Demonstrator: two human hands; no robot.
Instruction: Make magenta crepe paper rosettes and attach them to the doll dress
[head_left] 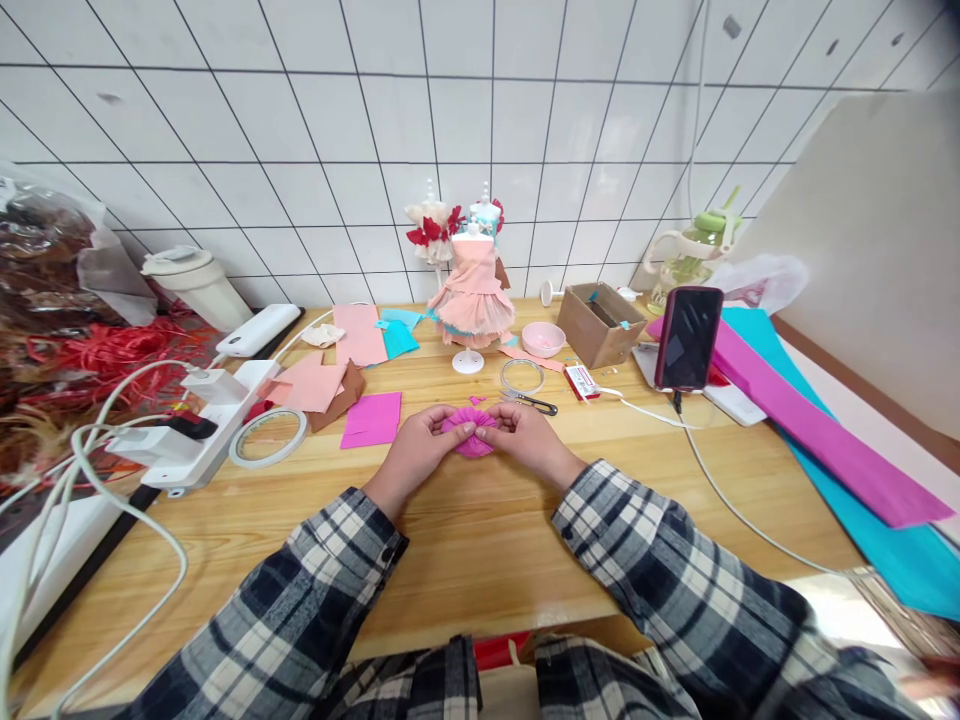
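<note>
Between my two hands is a round, pleated magenta crepe paper rosette [472,447], held just above the wooden table. My left hand [426,445] pinches its left side, thumb on top near the middle. From the other side my right hand [525,437] grips it the same way, the thumbs almost meeting. A small magenta scrap [477,400] lies just beyond the rosette. Scissors [534,402] rest past my right hand, beside a roll of clear tape [523,376]. To the left of my left hand lies a folded magenta paper square [372,419].
A small dress form in a pink paper dress [472,290] stands at the back. Right of it are a pink bowl [543,340], a cardboard box [600,325] and a propped phone [688,338]. A power strip [202,420] with cables and a white tape roll [268,437] lie left.
</note>
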